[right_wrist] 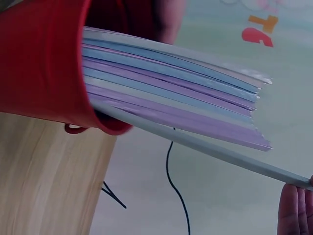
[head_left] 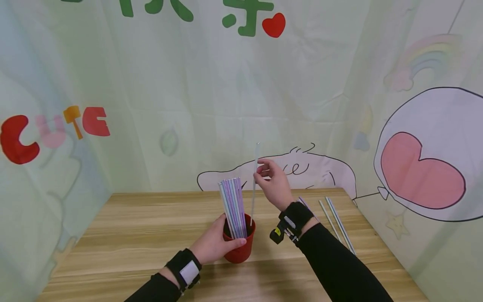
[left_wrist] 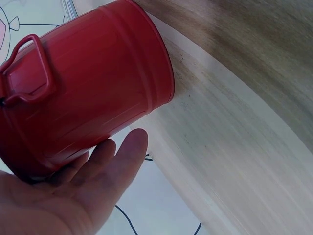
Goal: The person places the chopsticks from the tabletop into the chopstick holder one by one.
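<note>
A small red bucket [head_left: 239, 254] stands on the wooden table, gripped at its left side by my left hand [head_left: 214, 243], thumb across the front near the rim. In the left wrist view, fingers [left_wrist: 129, 152] lie along the bucket's wall [left_wrist: 93, 73], below its handle. A bundle of pastel straws [head_left: 233, 205] in purple, blue and white leans left inside it. My right hand [head_left: 277, 184] pinches one pale straw [head_left: 254, 199] near its upper end. That straw's lower end is inside the bucket's right rim, apart from the bundle's tops in the right wrist view.
Several loose straws [head_left: 341, 226] lie on the table at the right, partly behind my right forearm. The wooden table [head_left: 143, 235] ends at a printed cloth backdrop [head_left: 170, 96] at the back and sides.
</note>
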A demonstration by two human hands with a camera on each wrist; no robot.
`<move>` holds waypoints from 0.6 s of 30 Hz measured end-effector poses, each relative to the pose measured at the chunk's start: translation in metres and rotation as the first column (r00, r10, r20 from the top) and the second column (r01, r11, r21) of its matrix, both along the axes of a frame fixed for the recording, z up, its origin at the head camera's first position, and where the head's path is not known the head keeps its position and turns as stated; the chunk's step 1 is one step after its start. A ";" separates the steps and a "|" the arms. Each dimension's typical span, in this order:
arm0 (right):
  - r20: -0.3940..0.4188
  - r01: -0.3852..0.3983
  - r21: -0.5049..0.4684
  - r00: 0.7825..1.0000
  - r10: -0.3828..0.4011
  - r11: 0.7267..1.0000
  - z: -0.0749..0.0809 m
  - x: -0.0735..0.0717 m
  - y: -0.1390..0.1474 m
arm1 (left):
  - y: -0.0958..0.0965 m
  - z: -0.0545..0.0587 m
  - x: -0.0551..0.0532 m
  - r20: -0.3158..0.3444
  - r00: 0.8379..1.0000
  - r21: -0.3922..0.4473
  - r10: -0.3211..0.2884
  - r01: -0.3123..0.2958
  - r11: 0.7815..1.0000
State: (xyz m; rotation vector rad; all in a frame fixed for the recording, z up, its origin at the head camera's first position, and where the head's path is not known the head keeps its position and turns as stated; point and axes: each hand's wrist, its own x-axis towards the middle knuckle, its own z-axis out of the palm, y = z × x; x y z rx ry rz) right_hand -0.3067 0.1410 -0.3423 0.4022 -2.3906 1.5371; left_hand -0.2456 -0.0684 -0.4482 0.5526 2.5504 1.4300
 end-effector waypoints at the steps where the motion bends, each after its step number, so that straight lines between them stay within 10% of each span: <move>1: 0.001 0.000 0.007 1.000 0.000 1.000 -0.002 0.000 -0.001 | 0.000 0.000 0.000 0.002 1.000 0.001 0.000 0.000 1.000; 18: 0.095 -0.047 0.090 0.995 0.039 0.995 -0.044 -0.003 -0.011 | 0.000 -0.001 -0.001 0.014 1.000 0.011 -0.003 0.003 1.000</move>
